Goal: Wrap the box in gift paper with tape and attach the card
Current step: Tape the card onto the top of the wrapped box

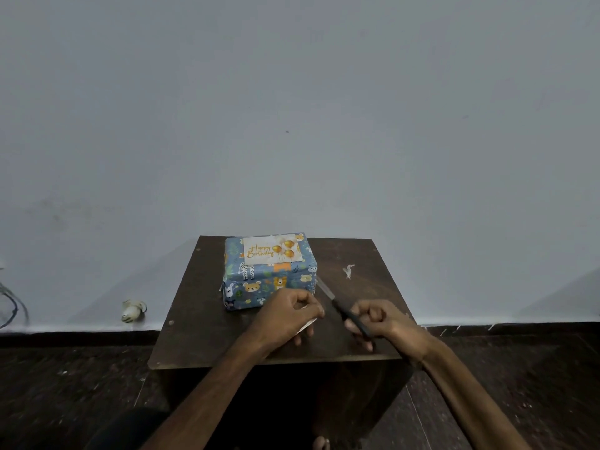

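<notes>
Dark table (pixel 201 319), pale wall (pixel 292 108) — left hand (pixel 285 315) pinches white slip (pixel 307 324), right hand (pixel 386 323) grips scissors (pixel 337 306).

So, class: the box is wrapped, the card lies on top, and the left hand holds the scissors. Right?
No: in the head view the right hand holds the scissors; the left hand pinches a white scrap. The box is wrapped, with the card on top.

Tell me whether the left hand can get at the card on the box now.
Probably yes. The left hand is just in front of the box, and the card lies uncovered on top. One snag: that hand pinches a white scrap. The scissors point clear, to the right.
</notes>
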